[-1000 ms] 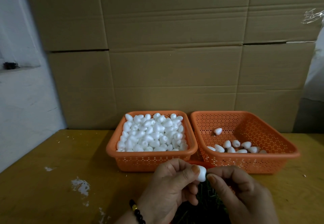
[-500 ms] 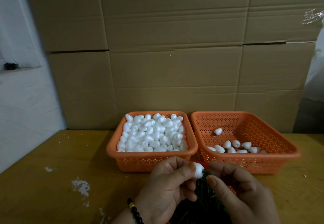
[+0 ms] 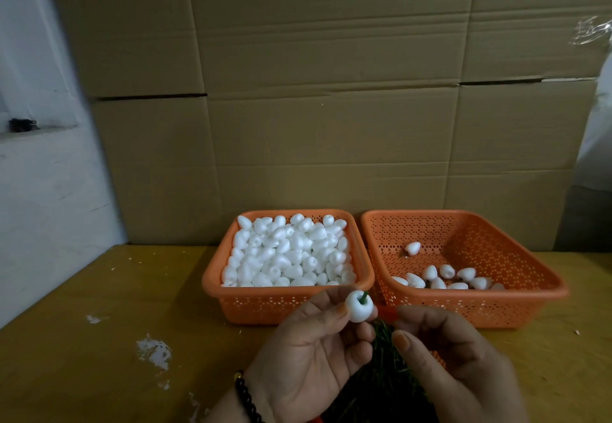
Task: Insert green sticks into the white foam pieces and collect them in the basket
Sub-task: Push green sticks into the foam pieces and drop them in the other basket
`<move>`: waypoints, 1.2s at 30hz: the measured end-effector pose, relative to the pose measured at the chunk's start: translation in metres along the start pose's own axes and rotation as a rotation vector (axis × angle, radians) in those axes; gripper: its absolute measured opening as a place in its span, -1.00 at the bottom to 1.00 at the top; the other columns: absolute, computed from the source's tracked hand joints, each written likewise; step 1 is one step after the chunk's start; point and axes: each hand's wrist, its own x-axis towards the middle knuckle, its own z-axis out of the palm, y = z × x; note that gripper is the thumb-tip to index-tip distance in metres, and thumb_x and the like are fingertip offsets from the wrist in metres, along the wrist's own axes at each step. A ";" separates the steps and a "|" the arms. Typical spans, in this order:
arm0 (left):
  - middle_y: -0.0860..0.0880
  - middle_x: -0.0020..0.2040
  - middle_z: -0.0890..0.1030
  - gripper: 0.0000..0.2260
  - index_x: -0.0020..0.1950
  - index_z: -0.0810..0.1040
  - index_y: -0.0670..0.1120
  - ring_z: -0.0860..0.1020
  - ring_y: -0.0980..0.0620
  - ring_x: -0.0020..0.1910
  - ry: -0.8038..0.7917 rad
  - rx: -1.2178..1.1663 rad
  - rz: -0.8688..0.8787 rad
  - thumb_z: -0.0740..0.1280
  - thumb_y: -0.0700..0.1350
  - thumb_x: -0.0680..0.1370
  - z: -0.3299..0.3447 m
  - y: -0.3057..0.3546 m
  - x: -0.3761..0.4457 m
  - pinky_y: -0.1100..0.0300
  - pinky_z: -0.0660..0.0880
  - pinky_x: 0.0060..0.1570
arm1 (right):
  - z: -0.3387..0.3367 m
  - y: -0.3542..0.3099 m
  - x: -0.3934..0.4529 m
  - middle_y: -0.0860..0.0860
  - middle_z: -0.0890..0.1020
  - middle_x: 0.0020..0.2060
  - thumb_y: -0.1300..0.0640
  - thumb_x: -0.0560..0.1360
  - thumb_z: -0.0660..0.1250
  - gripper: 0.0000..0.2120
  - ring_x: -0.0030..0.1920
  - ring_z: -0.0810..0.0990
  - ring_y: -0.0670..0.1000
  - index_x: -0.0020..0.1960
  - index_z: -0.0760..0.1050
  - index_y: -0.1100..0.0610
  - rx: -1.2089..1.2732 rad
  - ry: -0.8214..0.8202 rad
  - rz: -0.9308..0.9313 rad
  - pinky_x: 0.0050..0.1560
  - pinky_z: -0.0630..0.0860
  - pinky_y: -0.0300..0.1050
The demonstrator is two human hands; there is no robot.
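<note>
The left hand pinches a white egg-shaped foam piece with a thin green stick in it, at 6 o'clock from the orange perforated plastic baskets. The right hand at 3 o'clock is loosely curled, holding nothing.

no readable text, no labels, no brands, no numbers anywhere in view
</note>
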 end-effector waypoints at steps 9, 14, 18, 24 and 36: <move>-0.32 -0.07 0.60 -0.56 -0.03 0.63 -0.32 0.62 -0.15 -0.25 0.034 -0.138 0.012 0.61 -0.40 0.13 -0.003 0.001 0.002 0.09 0.62 -0.33 | 0.001 0.000 -0.001 -0.09 0.70 -0.23 -0.08 0.17 0.43 -0.68 -0.22 0.66 -0.18 -0.07 0.60 -0.19 -0.030 -0.001 -0.013 -0.19 0.55 -0.36; -0.28 -0.06 0.63 -0.67 0.01 0.66 -0.29 0.65 -0.15 -0.18 0.088 -0.159 0.010 0.50 -0.33 0.26 -0.005 0.001 0.004 0.06 0.63 -0.25 | 0.000 0.002 -0.001 -0.10 0.70 -0.21 -0.10 0.18 0.43 -0.68 -0.21 0.66 -0.17 -0.05 0.59 -0.21 -0.041 0.000 -0.014 -0.17 0.58 -0.25; -0.17 0.00 0.66 -0.68 0.10 0.67 -0.12 0.63 -0.08 -0.17 0.126 -0.114 -0.011 0.49 -0.28 0.36 -0.009 -0.002 0.006 0.08 0.58 -0.22 | 0.000 0.003 -0.002 -0.09 0.69 -0.21 -0.12 0.20 0.42 -0.70 -0.20 0.66 -0.15 -0.06 0.60 -0.20 -0.047 -0.003 -0.023 -0.17 0.58 -0.23; -0.15 -0.01 0.65 -0.67 0.16 0.65 -0.09 0.60 -0.04 -0.19 0.158 -0.148 0.002 0.38 -0.14 0.41 -0.010 -0.002 0.009 0.13 0.57 -0.23 | 0.000 0.004 -0.001 -0.10 0.69 -0.24 -0.11 0.20 0.43 -0.72 -0.23 0.65 -0.18 -0.08 0.60 -0.19 -0.059 0.011 -0.031 -0.24 0.51 -0.42; -0.20 0.00 0.65 -0.79 0.01 0.68 -0.24 0.60 -0.03 -0.20 0.174 -0.147 0.011 0.36 -0.19 0.45 -0.009 -0.004 0.009 0.18 0.56 -0.28 | 0.000 0.008 -0.001 -0.10 0.69 -0.22 -0.15 0.19 0.42 -0.70 -0.20 0.66 -0.17 -0.07 0.60 -0.21 -0.034 -0.013 -0.032 -0.21 0.55 -0.35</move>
